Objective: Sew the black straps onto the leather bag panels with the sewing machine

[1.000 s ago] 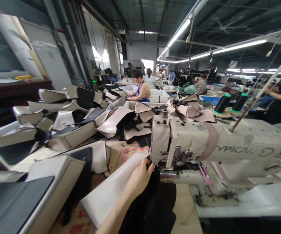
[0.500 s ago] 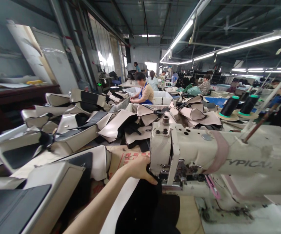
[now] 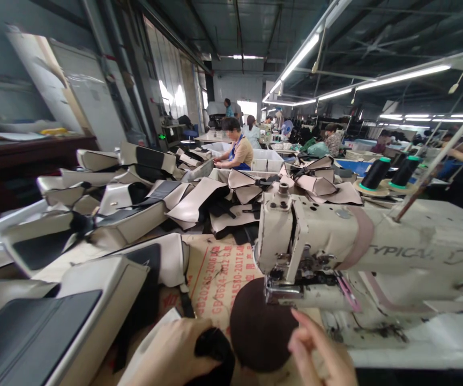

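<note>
Head view, black fabric (image 3: 215,351) inside left grip (image 3: 175,356)

A dark brown round fabric piece (image 3: 258,332) lies flat beneath the sewing machine's head, with black fabric (image 3: 215,348) bunched just beside it.

Open room is scant. The sewing machine (image 3: 336,241) head overhangs the bed, leaving only a low gap beneath its needle end, and the dark round piece (image 3: 258,327) lies just there. Leftward, stacked beige-and-black covers (image 3: 95,214) crowd the bench — only the printed cardboard (image 3: 219,268) (partly bare) lies open between them and the machine. Thread cones (image 3: 376,172) stand behind it.
</note>
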`<state>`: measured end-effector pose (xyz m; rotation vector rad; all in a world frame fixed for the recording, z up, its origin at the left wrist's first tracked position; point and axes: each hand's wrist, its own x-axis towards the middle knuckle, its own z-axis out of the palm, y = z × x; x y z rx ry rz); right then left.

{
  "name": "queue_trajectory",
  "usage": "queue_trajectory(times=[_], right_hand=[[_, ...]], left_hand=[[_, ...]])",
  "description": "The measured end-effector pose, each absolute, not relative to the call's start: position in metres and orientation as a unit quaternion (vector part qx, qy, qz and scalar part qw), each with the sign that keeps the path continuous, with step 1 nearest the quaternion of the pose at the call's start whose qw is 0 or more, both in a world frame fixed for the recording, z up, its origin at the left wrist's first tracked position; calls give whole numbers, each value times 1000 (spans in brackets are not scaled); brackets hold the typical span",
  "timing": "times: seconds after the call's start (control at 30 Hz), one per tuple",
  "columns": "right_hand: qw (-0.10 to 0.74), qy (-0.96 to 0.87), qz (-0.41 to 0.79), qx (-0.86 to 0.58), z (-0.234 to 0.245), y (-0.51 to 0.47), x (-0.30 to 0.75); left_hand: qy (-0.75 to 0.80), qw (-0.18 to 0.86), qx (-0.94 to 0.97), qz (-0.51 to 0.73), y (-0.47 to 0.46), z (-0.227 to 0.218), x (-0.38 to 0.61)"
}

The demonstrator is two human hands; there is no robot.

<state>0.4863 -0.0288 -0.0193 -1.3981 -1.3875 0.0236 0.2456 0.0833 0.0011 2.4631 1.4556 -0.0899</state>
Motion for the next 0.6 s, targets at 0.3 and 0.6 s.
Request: queue_trajectory(times=[0.3,0.6], right_hand=[[599,-563,83,-563,5,33,444],[464,-715,-82,-516,-17,-7,476]], left_hand=[[512,101,852,-37,75,-7,258],[541,134,827,-70,52,2,237]])
